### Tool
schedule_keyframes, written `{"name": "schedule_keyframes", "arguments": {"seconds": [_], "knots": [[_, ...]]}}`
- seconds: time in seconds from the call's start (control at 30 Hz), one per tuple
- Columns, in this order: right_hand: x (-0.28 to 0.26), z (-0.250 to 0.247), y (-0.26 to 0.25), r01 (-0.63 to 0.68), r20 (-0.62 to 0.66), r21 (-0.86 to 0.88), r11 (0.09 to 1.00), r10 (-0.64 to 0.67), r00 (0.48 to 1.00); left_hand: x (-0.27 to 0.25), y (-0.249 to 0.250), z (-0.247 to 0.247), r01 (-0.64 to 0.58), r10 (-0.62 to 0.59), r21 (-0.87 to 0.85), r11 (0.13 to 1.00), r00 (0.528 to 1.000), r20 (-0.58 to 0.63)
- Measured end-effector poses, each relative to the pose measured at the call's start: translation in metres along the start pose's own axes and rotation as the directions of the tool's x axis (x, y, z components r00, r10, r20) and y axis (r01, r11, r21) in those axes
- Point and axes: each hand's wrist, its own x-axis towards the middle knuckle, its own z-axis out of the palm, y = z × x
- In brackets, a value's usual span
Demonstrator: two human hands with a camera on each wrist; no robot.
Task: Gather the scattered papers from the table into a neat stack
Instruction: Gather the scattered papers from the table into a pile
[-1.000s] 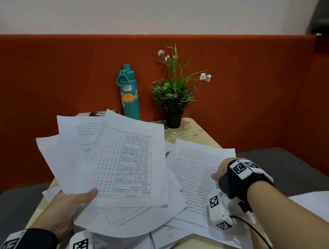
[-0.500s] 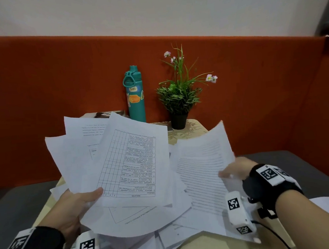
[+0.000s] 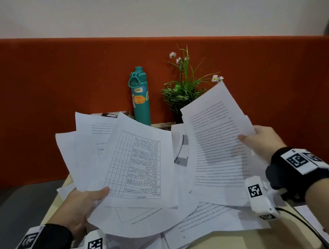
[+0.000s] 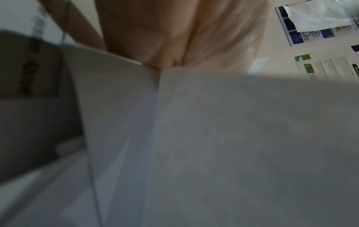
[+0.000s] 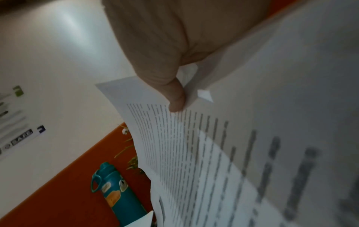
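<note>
My left hand point(image 3: 87, 202) grips a fanned bundle of white papers point(image 3: 123, 165) raised above the table, thumb on the top sheet printed with a grid table. In the left wrist view the left hand point(image 4: 174, 46) shows above the blurred undersides of those papers point(image 4: 213, 138). My right hand point(image 3: 257, 140) pinches a sheet of dense text point(image 3: 216, 140) by its right edge and holds it tilted up off the table. The right wrist view has the thumb point(image 5: 172, 98) pressed on that text sheet point(image 5: 194, 145). More loose papers point(image 3: 204, 224) lie on the table beneath.
A teal water bottle point(image 3: 140, 97) and a potted plant point(image 3: 184, 92) stand at the table's far edge against the orange backrest point(image 3: 42, 93). A bare corner of the beige table point(image 3: 244, 242) shows near me. Another sheet point(image 3: 312, 221) lies at the right.
My right hand has lifted the text sheet off the table, raising and tilting it upward. The left hand keeps holding its fanned bundle in about the same place.
</note>
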Motion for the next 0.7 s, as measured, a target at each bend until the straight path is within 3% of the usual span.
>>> {"name": "schedule_keyframes", "arguments": {"seconds": [0.17, 0.27, 0.4, 0.53, 0.6, 0.7], "knots": [[0.009, -0.017, -0.009, 0.038, -0.115, 0.05, 0.998, -0.032, 0.993, 0.002, -0.002, -0.003, -0.017, 0.017, -0.016, 1.0, 1.0, 0.004], [0.012, -0.033, -0.022, 0.082, -0.209, 0.179, 0.98, -0.044, 0.977, 0.006, -0.004, -0.006, -0.006, 0.006, -0.01, 1.0, 1.0, -0.006], [0.014, -0.06, -0.046, 0.144, -0.225, 0.343, 0.928, -0.068, 0.972, 0.015, -0.005, -0.008, 0.022, -0.022, -0.008, 1.0, 0.999, -0.025], [0.01, -0.046, -0.06, -0.014, -0.07, 0.402, 0.915, 0.046, 0.996, 0.022, -0.005, -0.003, 0.019, -0.02, -0.017, 1.0, 1.0, -0.015], [0.006, -0.018, -0.055, -0.117, 0.042, 0.4, 0.909, 0.109, 0.993, 0.022, -0.005, 0.001, 0.011, -0.011, -0.027, 1.0, 1.0, -0.006], [-0.006, 0.029, -0.038, -0.155, 0.135, 0.364, 0.919, 0.112, 0.984, 0.017, -0.005, 0.009, -0.047, 0.047, -0.012, 0.999, 0.999, -0.013]]}}
